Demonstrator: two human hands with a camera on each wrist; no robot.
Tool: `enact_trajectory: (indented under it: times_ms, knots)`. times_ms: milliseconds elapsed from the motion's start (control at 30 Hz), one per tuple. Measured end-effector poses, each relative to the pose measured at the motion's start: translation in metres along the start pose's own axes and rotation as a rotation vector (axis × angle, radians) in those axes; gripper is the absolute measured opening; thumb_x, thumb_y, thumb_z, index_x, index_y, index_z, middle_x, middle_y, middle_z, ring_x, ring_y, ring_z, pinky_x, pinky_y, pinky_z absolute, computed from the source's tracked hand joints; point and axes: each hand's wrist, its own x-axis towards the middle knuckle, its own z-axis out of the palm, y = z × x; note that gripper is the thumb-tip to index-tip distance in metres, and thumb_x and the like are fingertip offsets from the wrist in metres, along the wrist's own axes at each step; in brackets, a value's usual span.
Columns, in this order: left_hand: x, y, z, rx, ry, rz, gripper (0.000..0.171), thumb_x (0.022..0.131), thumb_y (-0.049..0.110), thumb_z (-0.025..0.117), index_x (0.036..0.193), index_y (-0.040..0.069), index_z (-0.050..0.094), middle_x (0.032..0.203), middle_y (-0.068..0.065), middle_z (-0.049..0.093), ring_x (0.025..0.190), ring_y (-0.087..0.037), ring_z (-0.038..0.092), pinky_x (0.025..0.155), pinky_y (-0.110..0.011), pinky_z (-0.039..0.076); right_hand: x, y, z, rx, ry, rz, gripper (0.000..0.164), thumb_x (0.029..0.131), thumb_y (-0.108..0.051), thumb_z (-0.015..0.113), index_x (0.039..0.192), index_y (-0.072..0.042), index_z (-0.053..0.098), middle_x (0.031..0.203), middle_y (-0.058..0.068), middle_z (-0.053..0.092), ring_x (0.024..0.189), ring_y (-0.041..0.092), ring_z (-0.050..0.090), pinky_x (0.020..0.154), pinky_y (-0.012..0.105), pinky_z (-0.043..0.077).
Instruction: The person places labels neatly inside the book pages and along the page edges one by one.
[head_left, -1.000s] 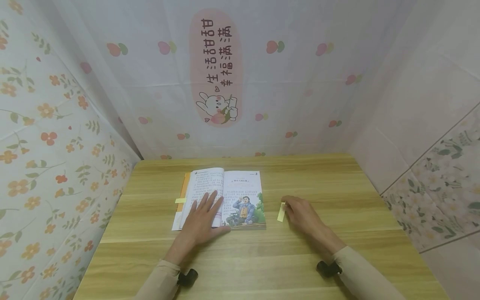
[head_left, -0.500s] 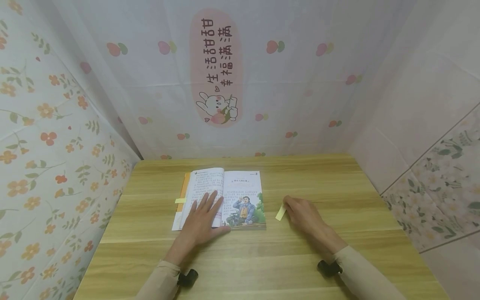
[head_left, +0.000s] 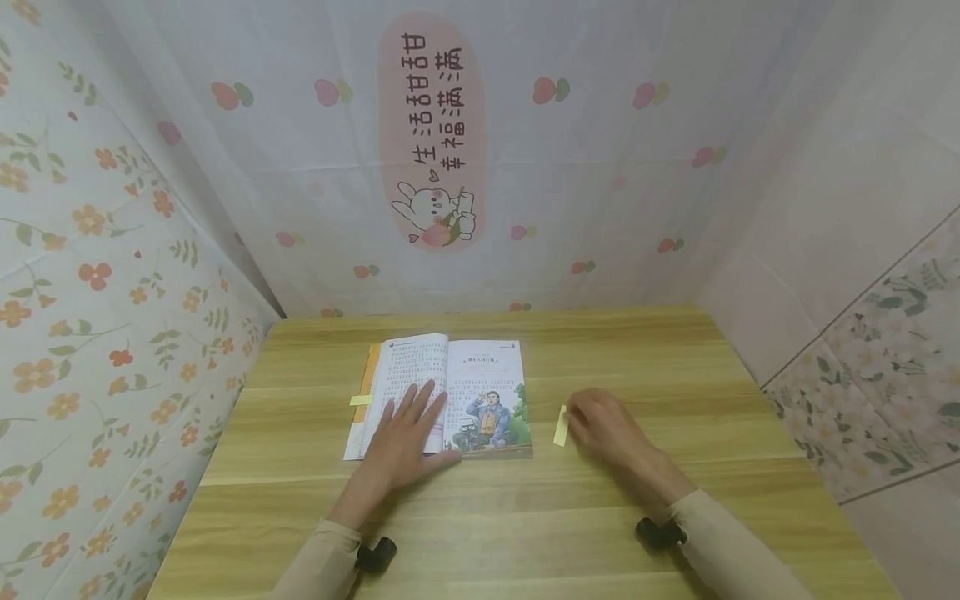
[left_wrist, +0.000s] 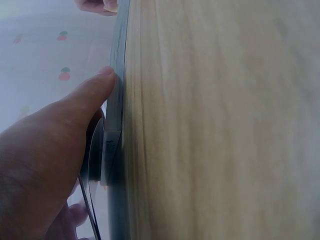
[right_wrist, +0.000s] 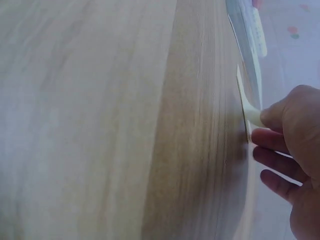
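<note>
An illustrated book (head_left: 483, 367) lies spread on the wooden table, its right page showing a seated figure in a blue jacket. My left hand (head_left: 405, 437) rests across the left page with fingers spread; in the left wrist view the thumb (left_wrist: 92, 95) lies along the book's lower edge. To the right of the book, my right hand (head_left: 606, 423) pinches a pale yellow sticky note strip (head_left: 560, 427) between thumb and finger. The right wrist view shows the strip (right_wrist: 251, 111) curving from the fingertips close over the tabletop.
Another yellow strip (head_left: 361, 401) sticks out from the book's left edge over an orange cover flap (head_left: 370, 367). The wooden table (head_left: 480, 533) runs back to a printed curtain (head_left: 570, 183), with floral cloth (head_left: 112, 333) on the left side.
The yellow strip in my right hand swings toward the book, then back to hang more upright. The right hand shifts only slightly; the left hand and book stay in place.
</note>
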Motion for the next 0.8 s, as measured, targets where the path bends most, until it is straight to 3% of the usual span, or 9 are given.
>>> enact_trajectory:
  times_ms: [133,400,667,800]
  knots:
    - [0.0002,0.0001,0.0002,-0.001,-0.001,0.002,0.107,0.098,0.076,0.070,0.180,0.021,0.031,0.191,-0.012,0.020,0.177,-0.045,0.020,0.139,-0.077,0.021,0.0004,-0.0007,0.0003,0.021,-0.050,0.010,0.005,0.093,-0.003,0.079,0.092,-0.007,0.077,0.093,0.007,0.079,0.092,0.027,0.075,0.086,0.048,0.066]
    - [-0.0003,0.0006,-0.0002,0.000,-0.001,-0.001,0.106,0.098,0.077,0.070,0.180,0.021,0.031,0.191,-0.012,0.020,0.177,-0.045,0.021,0.139,-0.077,0.021,0.0022,0.0002,0.0034,-0.004,-0.048,-0.056,0.009,0.090,-0.001,0.081,0.089,-0.007,0.075,0.095,0.006,0.078,0.094,0.027,0.075,0.088,0.047,0.066]
    - [0.0006,0.0000,0.0012,-0.002,0.004,-0.004,0.107,0.098,0.078,0.070,0.180,0.022,0.031,0.191,-0.011,0.020,0.177,-0.045,0.021,0.139,-0.077,0.022,0.0010,-0.0015,0.0016,0.039,-0.083,0.095,0.009,0.091,0.002,0.081,0.091,-0.007,0.079,0.103,0.011,0.084,0.100,0.029,0.079,0.089,0.048,0.068]
    - [0.0010,-0.0005,0.0019,-0.003,0.007,-0.006,0.107,0.098,0.078,0.070,0.180,0.022,0.032,0.191,-0.011,0.021,0.177,-0.045,0.021,0.139,-0.077,0.022,0.0017,-0.0013,0.0007,0.045,-0.084,0.097,0.010,0.091,0.002,0.080,0.091,-0.008,0.080,0.103,0.010,0.084,0.099,0.027,0.080,0.086,0.046,0.069]
